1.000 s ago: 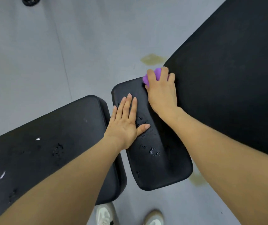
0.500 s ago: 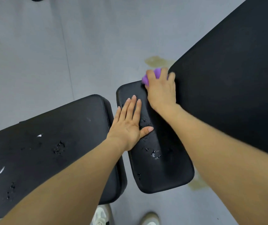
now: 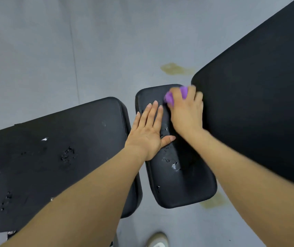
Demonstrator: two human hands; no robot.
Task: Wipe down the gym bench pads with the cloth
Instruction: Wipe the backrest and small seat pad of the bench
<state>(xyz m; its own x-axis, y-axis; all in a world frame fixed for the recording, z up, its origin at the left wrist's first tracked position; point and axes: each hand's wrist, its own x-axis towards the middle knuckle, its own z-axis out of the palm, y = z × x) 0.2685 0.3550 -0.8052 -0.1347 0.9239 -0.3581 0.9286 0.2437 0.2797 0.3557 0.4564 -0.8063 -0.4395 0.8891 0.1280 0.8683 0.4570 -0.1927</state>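
Observation:
A small black bench pad (image 3: 185, 184) with cracked, scuffed vinyl lies in the middle of the view. My left hand (image 3: 148, 134) rests flat on its left half, fingers spread, holding nothing. My right hand (image 3: 187, 111) presses a bunched purple cloth (image 3: 170, 98) onto the pad's far end; the cloth mostly hides under my fingers. A longer black pad (image 3: 57, 154) with worn, torn spots lies to the left. A large black pad (image 3: 260, 104) rises at the right.
Grey floor (image 3: 71, 50) surrounds the bench, with yellowish stains (image 3: 174, 68) beyond the small pad and beside its near right corner. A narrow gap separates the left pad from the small one. My shoe (image 3: 157, 240) shows at the bottom edge.
My right hand with the cloth has slid left and slightly nearer, from the pad's far right corner onto its top surface. My left hand stays flat on the pad.

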